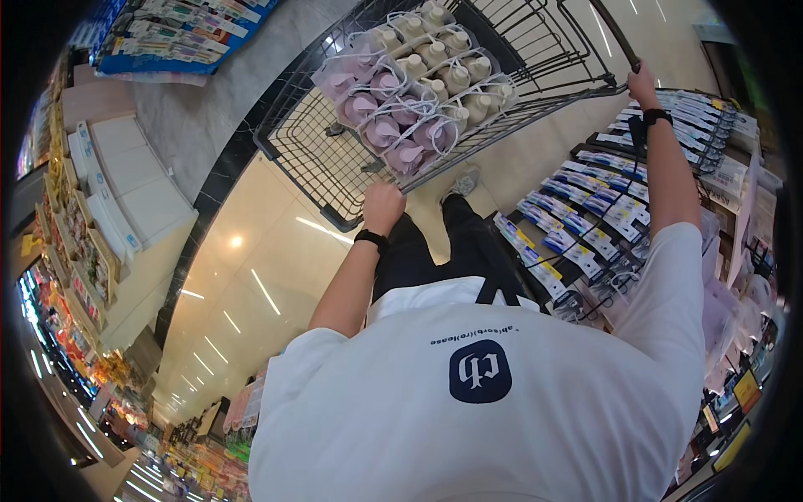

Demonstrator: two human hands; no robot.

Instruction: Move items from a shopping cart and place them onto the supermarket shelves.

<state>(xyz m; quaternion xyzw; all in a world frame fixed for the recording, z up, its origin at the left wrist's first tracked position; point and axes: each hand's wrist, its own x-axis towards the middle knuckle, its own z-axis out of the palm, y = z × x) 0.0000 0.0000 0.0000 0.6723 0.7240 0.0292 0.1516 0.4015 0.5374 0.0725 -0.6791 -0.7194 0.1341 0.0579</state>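
Observation:
My left hand point(385, 207) is closed round the near rim of a dark wire shopping cart point(305, 180). Over at the upper right, my right hand point(642, 86) grips the cart's dark handle bar point(615, 38). Inside the basket stand several pale pink bottles point(383, 131) on the left and several cream bottles point(431, 55) on the right and toward the back. Clear plastic bags with white cord handles point(400, 109) wrap the bottles in groups. Neither hand touches them. A black band sits on each wrist.
Right of my legs, a low rack holds rows of blister-packed goods point(569, 213). A blue display point(188, 33) of packs stands at the upper left. White shelving point(138, 180) and stocked shelves point(79, 243) line the left. Shiny beige tiles point(259, 276) border a dark floor strip.

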